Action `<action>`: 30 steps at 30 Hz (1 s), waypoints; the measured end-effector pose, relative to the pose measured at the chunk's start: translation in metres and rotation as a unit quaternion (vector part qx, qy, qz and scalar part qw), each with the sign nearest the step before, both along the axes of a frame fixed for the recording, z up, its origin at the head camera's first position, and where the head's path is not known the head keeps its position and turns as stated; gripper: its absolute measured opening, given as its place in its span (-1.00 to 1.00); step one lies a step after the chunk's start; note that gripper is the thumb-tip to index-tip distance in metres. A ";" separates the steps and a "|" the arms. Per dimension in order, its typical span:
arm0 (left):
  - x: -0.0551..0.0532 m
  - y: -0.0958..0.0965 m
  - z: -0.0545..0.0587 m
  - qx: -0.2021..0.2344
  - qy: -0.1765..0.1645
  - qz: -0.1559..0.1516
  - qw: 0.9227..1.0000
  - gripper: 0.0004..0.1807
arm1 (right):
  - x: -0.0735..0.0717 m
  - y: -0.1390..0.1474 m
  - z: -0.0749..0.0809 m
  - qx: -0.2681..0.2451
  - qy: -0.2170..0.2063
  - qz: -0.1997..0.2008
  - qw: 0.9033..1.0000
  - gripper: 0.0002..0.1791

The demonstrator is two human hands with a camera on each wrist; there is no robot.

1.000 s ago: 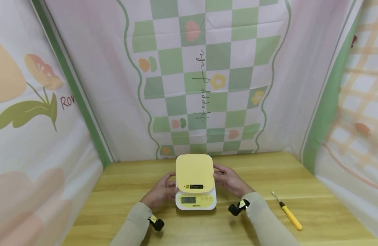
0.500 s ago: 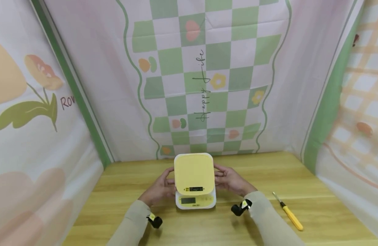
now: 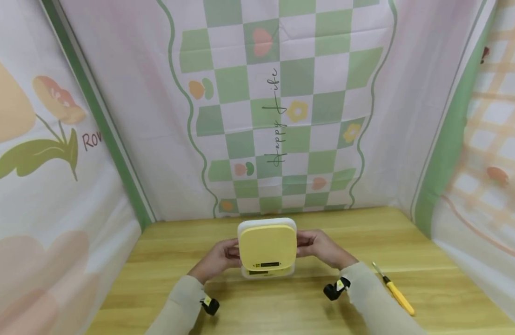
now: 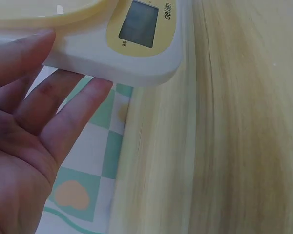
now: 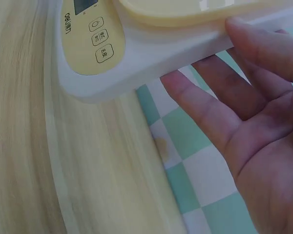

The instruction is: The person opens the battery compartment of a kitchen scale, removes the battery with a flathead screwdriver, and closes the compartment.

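A white kitchen scale [image 3: 267, 246] with a yellow weighing plate stands tilted up on the table, its far edge raised toward the backdrop. My left hand [image 3: 217, 260] grips its left side, thumb on the white rim and fingers behind, as the left wrist view shows. On the opposite side my right hand [image 3: 322, 249] holds the scale the same way, with the thumb [image 5: 254, 41] beside the yellow plate. The display [image 4: 139, 24] looks blank in the left wrist view. Several buttons [image 5: 101, 39] show on the panel in the right wrist view.
A screwdriver [image 3: 393, 289] with a yellow handle lies on the wooden table [image 3: 165, 251], right of my right forearm. Behind the table hangs a green checkered cloth [image 3: 282, 139]. Printed cloths also flank both sides. A small black camera is strapped to each wrist.
The scale has tipped up, its far edge rising, so its front panel now shows only as a thin strip in the head view. My right hand and forearm have shifted slightly right.
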State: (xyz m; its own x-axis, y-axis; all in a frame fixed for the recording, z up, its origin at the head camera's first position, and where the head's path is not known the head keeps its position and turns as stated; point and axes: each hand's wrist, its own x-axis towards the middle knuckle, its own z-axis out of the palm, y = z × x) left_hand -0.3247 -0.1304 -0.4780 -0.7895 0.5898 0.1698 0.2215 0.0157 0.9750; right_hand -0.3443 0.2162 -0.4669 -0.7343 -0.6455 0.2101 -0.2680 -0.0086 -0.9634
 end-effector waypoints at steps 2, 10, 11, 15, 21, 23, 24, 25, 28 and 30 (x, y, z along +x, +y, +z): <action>0.001 -0.001 0.001 -0.020 0.015 0.005 1.000 -0.41 | 0.002 0.000 0.004 0.012 0.020 -0.009 1.000 -0.49; 0.003 -0.005 -0.001 -0.043 0.041 0.017 0.998 -0.62 | 0.008 -0.003 0.007 0.033 0.030 -0.010 0.999 -0.61; 0.004 -0.004 0.000 -0.044 0.042 0.020 0.998 -0.63 | 0.009 -0.003 0.007 0.035 0.031 -0.008 0.999 -0.63; 0.008 -0.004 0.003 -0.043 0.052 0.026 0.997 -0.64 | 0.012 -0.004 0.011 0.050 0.046 -0.004 0.998 -0.69; 0.014 -0.002 0.004 -0.056 0.081 0.041 0.994 -0.73 | 0.018 -0.005 0.016 0.095 0.087 -0.004 0.992 -0.75; 0.016 -0.002 0.003 -0.064 0.085 0.049 0.993 -0.75 | 0.020 -0.005 0.017 0.110 0.101 -0.012 0.989 -0.76; 0.016 -0.002 0.003 -0.068 0.087 0.052 0.993 -0.77 | 0.021 -0.005 0.017 0.116 0.107 -0.016 0.987 -0.77; 0.016 -0.001 0.003 -0.072 0.090 0.056 0.992 -0.77 | 0.022 -0.006 0.016 0.119 0.114 -0.021 0.986 -0.78; 0.016 -0.001 0.001 -0.082 0.101 0.066 0.989 -0.76 | 0.025 -0.007 0.014 0.118 0.134 -0.033 0.983 -0.81; 0.016 0.000 -0.001 -0.085 0.108 0.068 0.988 -0.75 | 0.026 -0.008 0.012 0.115 0.143 -0.036 0.983 -0.82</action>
State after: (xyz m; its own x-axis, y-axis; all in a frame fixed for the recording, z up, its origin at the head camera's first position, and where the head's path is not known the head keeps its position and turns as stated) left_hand -0.3082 -0.1308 -0.4789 -0.8194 0.5150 0.2515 0.4096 0.2191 0.8856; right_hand -0.3182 0.2080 -0.4552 -0.7117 -0.6489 0.2690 -0.5193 0.2281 -0.8236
